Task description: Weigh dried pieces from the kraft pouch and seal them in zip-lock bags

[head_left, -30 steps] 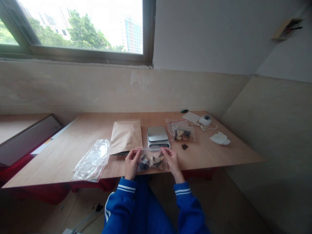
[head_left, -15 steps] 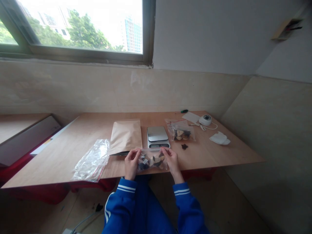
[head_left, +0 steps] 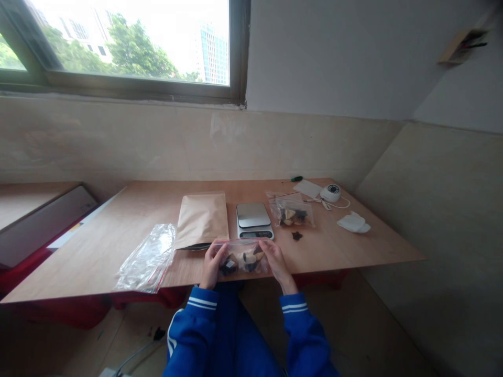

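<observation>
A clear zip bag with dark and pale dried pieces inside is held up at the table's front edge. My left hand is closed on its left side, and my right hand grips its upper right corner. A red line runs along the bag's top. Just behind the bag stands a digital kitchen scale with a bare metal plate. Left of the scale lies a brown paper pouch, its dark mouth toward me. Another filled zip bag rests right of the scale, with one dark dried piece in front of it.
Flat clear plastic bags lie at the table's front left. At the right are a crumpled white tissue, a white dome-shaped device with a cable, a white sheet and a green-handled tool. A wall borders the right side.
My left hand has shifted slightly down on the bag, and my right fingers have slid a little along its top. The pieces inside have shifted. Both hands still hold the bag.
</observation>
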{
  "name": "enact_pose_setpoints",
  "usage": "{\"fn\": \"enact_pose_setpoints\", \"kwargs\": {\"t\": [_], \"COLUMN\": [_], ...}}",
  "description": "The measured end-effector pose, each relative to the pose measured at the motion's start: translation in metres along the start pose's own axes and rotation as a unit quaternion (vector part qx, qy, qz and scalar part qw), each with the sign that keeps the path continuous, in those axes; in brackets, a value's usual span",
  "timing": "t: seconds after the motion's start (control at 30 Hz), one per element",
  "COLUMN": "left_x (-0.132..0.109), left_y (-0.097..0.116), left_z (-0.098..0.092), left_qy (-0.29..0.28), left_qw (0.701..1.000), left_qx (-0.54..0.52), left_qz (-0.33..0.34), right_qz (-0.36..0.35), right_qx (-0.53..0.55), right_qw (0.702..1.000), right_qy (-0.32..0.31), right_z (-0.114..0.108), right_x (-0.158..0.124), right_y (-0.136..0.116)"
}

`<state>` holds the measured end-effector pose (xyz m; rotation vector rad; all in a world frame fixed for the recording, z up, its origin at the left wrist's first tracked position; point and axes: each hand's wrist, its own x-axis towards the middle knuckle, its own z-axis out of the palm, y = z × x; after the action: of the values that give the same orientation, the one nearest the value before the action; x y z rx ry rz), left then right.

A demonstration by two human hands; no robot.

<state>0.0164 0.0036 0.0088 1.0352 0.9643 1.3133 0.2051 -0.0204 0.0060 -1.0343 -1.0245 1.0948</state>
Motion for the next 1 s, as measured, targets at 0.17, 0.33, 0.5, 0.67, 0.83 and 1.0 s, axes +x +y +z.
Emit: {"fn": "enact_pose_setpoints", "kwargs": {"t": [0.17,0.33,0.5,0.67,0.83,1.0], "left_x": [-0.002,-0.002,-0.002,-0.001,-0.001,0.0], "left_y": [0.004,0.003,0.002,0.002,0.003,0.001], "left_z": [0.002,0.001,0.001,0.0,0.0,-0.001], "left_qy": [-0.002,-0.016,-0.012,-0.007,0.007,0.011], "left_qw": [0.999,1.0,0.999,0.998,0.995,0.996], "left_qx": [0.027,0.016,0.03,0.054,0.086,0.086], "left_qz": [0.021,0.009,0.012,0.026,0.043,0.033], "right_qz": [-0.015,-0.012,-0.021,-0.027,-0.013,-0.005], "right_qx": [0.001,-0.01,-0.033,-0.05,-0.035,-0.022], "right_qw": [1.0,1.0,0.999,0.997,0.997,0.996], "right_qy": [0.008,0.007,0.011,0.045,0.062,0.082], "right_z": [0.0,0.0,0.001,0.001,-0.001,0.0], "right_x": [0.0,-0.002,-0.002,0.0,0.002,0.001], "right_y": [0.001,-0.003,-0.004,0.002,0.008,0.008]}}
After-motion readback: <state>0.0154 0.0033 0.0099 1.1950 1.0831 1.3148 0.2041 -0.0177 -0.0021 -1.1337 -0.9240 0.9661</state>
